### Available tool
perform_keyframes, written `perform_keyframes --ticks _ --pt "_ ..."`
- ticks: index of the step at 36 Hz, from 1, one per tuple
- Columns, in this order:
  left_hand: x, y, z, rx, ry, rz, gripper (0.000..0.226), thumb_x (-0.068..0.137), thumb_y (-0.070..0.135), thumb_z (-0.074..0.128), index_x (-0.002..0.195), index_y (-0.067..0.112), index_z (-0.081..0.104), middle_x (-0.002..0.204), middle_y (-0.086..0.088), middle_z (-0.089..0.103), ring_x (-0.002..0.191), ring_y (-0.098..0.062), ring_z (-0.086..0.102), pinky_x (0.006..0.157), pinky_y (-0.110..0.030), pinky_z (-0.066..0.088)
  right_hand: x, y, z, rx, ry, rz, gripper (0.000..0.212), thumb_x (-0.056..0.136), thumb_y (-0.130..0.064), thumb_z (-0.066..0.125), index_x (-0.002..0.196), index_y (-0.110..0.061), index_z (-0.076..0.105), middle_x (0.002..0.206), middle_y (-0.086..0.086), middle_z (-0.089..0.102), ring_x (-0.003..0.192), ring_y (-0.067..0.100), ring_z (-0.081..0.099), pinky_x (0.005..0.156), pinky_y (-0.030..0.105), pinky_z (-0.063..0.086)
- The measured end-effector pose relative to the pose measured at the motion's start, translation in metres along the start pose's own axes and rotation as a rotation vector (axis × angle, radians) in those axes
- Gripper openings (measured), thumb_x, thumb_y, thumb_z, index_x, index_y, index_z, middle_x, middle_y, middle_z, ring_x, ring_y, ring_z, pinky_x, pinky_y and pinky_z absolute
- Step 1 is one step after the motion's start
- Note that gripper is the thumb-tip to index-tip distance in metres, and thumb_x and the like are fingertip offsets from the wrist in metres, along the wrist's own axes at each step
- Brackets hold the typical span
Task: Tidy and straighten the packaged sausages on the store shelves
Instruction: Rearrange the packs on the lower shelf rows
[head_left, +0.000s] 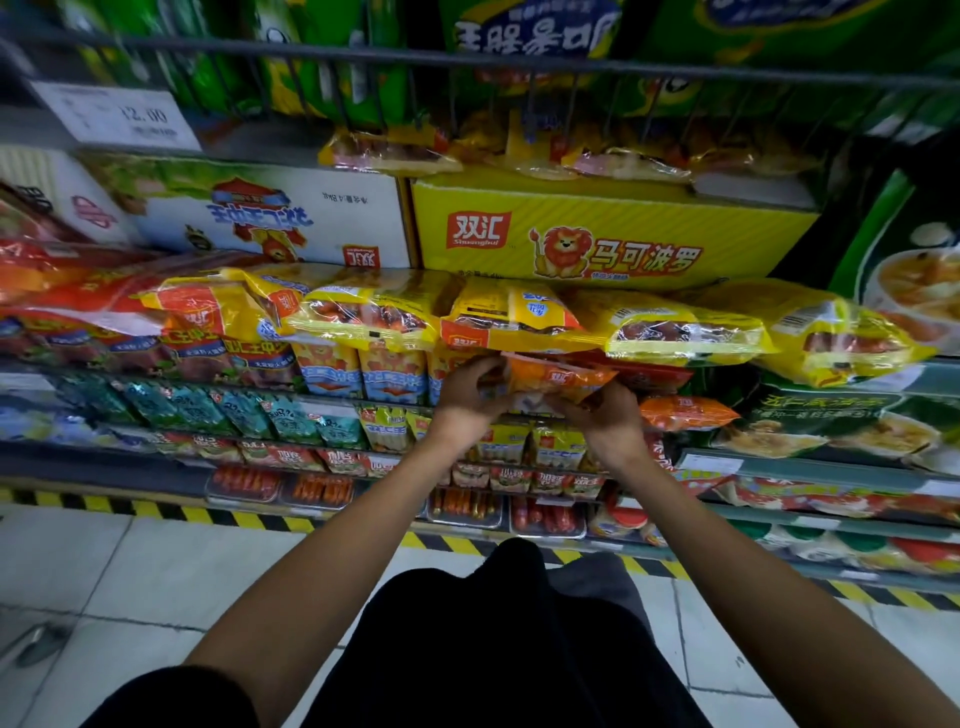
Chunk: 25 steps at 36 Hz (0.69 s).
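Shelf (883, 371) carries yellow sausage packs (685, 332); yellow carton (597, 234) behind

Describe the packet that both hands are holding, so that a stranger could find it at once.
Find the big yellow carton with the lion. Below it lies a row of yellow bags. Just under these, the orange packet is the only one gripped by the left hand and right hand.

You see an orange sausage pack (558, 382) beneath yellow sausage bags (685, 330). The carton (613, 234) above is yellow with an orange lion. The floor strip (249, 519) is striped black and yellow.
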<state>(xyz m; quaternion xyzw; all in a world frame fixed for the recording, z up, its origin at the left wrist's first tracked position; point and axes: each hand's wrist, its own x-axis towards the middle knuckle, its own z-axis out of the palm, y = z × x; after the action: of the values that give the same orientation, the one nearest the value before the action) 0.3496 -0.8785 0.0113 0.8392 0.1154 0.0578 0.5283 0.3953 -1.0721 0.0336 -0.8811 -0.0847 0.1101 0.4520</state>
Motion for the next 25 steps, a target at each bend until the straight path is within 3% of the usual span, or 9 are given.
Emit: perform_keyframes --ticks 3,6,9,12,13,15,17,21,25 --pt "0.002 -0.007 0.004 0.007 -0.008 -0.025 0.036 0.089 0.019 0.076 0.122 0.009 0.068 0.12 -0.006 0.071 0.113 -0.021 0.066 0.099 -0.03 0.052 0.01 0.009 0.005 -0.003 0.036 0.007 0.049 0.081 -0.032 0.082 0.097 0.011 0.064 0.093 0.026 0.072 0.086 0.039 0.07 0.08 0.056 0.055" --pt "0.001 -0.012 0.011 -0.023 -0.038 -0.054 0.036 0.095 0.016 0.07 0.13 0.008 0.063 0.129 -0.009 0.067 0.119 -0.024 0.062 0.103 -0.037 0.051 0.017 0.014 0.012 -0.003 0.042 0.02 0.034 0.083 -0.028 0.081 0.094 -0.002 0.062 0.091 0.013 0.073 0.079 0.024 0.067 0.069 0.037 0.054" --pt "0.001 -0.017 0.019 -0.069 -0.031 -0.086 0.043 0.098 0.012 0.065 0.14 0.006 0.056 0.138 -0.013 0.06 0.128 -0.028 0.057 0.109 -0.036 0.047 0.02 0.018 0.02 0.009 0.057 0.015 0.03 0.084 -0.024 0.081 0.079 -0.013 0.053 0.07 0.005 0.065 0.063 0.019 0.061 0.059 0.036 0.045" --pt "0.002 -0.021 0.027 -0.118 -0.031 -0.108 0.05 0.101 0.009 0.059 0.149 0.007 0.044 0.147 -0.011 0.052 0.133 -0.022 0.052 0.099 -0.014 0.047 0.026 0.03 0.027 0.033 0.016 0.025 0.023 0.087 -0.022 0.078 0.083 -0.017 0.056 0.072 -0.009 0.061 0.065 0.003 0.057 0.059 0.017 0.042" --pt "0.002 -0.023 0.03 -0.126 -0.03 -0.119 0.051 0.102 0.007 0.056 0.15 0.009 0.04 0.148 -0.009 0.05 0.133 -0.019 0.05 0.095 -0.011 0.045 0.028 0.033 0.029 0.028 0.008 0.031 0.024 0.087 -0.026 0.078 0.094 -0.011 0.06 0.079 -0.004 0.067 0.071 0.007 0.062 0.062 0.018 0.046" --pt "0.003 -0.026 0.035 -0.102 -0.026 -0.142 0.049 0.103 0.003 0.049 0.15 0.009 0.036 0.147 -0.01 0.051 0.131 -0.017 0.05 0.096 -0.017 0.043 0.032 0.04 0.03 0.031 -0.003 0.04 0.046 0.086 -0.033 0.078 0.113 -0.001 0.059 0.095 0.012 0.073 0.084 0.026 0.069 0.071 0.034 0.054" --pt "0.002 -0.029 0.038 -0.102 -0.037 -0.181 0.044 0.104 0.002 0.045 0.147 0.008 0.036 0.146 -0.012 0.051 0.126 -0.015 0.051 0.095 -0.022 0.043 0.033 0.039 0.03 0.056 -0.034 0.025 0.051 0.089 -0.031 0.076 0.127 -0.003 0.055 0.114 0.013 0.071 0.101 0.027 0.067 0.083 0.04 0.054" --pt "0.002 -0.048 0.043 -0.043 -0.145 -0.233 0.048 0.103 -0.001 0.043 0.148 0.018 0.04 0.154 -0.009 0.044 0.116 -0.005 0.052 0.081 -0.013 0.043 0.038 0.04 0.032 0.071 -0.043 0.005 0.041 0.092 -0.032 0.072 0.123 -0.015 0.052 0.124 0.014 0.066 0.115 0.03 0.062 0.094 0.048 0.05" --pt "0.002 -0.048 0.043 -0.094 -0.197 -0.258 0.063 0.102 -0.006 0.041 0.158 0.017 0.022 0.162 -0.008 0.03 0.147 -0.021 0.034 0.075 0.005 0.038 0.043 0.044 0.037 0.036 -0.057 -0.004 0.06 0.094 -0.035 0.068 0.14 -0.006 0.043 0.133 0.015 0.062 0.121 0.032 0.059 0.094 0.045 0.05"
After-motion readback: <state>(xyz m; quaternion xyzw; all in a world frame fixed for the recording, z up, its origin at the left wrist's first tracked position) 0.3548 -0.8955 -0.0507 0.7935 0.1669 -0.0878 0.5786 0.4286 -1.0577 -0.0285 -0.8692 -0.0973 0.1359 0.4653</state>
